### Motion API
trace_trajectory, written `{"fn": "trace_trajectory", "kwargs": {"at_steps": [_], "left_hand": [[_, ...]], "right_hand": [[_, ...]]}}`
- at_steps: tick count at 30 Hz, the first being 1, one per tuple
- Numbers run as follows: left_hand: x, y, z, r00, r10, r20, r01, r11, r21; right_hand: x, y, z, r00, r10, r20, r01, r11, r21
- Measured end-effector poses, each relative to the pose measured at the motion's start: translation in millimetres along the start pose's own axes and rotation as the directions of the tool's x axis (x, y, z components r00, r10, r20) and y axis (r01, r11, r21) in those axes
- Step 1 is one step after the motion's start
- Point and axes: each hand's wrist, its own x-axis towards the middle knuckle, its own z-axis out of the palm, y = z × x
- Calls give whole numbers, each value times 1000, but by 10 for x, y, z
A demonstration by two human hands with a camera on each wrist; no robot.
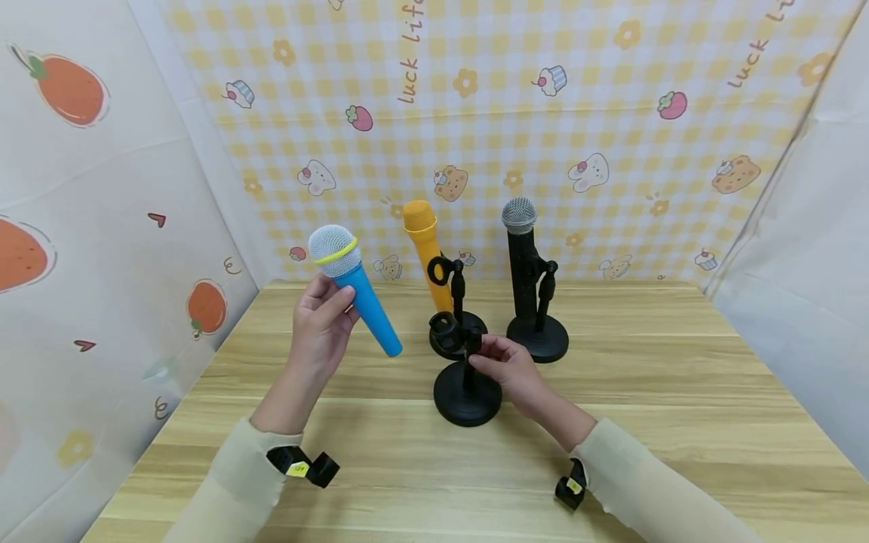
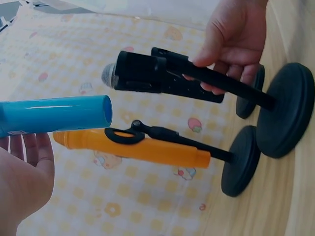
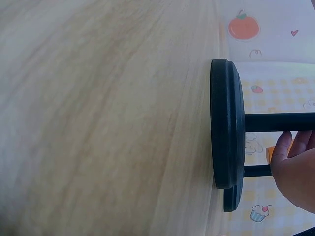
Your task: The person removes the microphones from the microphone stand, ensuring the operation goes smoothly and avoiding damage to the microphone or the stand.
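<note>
My left hand [image 1: 319, 324] grips a blue microphone [image 1: 372, 308] by its handle, thumb across the front. The microphone is tilted in the air, its white mesh head with a yellow ring up to the left and its handle end down to the right. With thumb and fingers, my right hand [image 1: 512, 369] holds the upright post of a black desk microphone stand [image 1: 467, 396]. That stand's round base is on the table, and its clip holder at the top holds nothing. The left wrist view shows the blue handle [image 2: 64, 114] apart from the stand's holder.
Behind the front stand, a yellow-orange microphone [image 1: 431, 260] leans in a second black stand [image 1: 458, 290]. Farther right, a black microphone [image 1: 521, 268] with a silver mesh head sits in a third stand [image 1: 553, 339]. A patterned cloth [image 1: 468, 136] hangs behind the wooden table [image 1: 645, 377].
</note>
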Motion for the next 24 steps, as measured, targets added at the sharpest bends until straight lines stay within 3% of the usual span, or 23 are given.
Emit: {"fn": "trace_trajectory", "kwargs": {"at_steps": [14, 24], "left_hand": [[-85, 88, -270, 994, -44, -99, 60, 984, 169], [-183, 178, -504, 963, -126, -238, 191, 944, 271]], "right_hand": [[27, -11, -19, 1000, 1, 4, -1, 1000, -22], [-5, -6, -22, 1000, 24, 16, -24, 999, -28]]}}
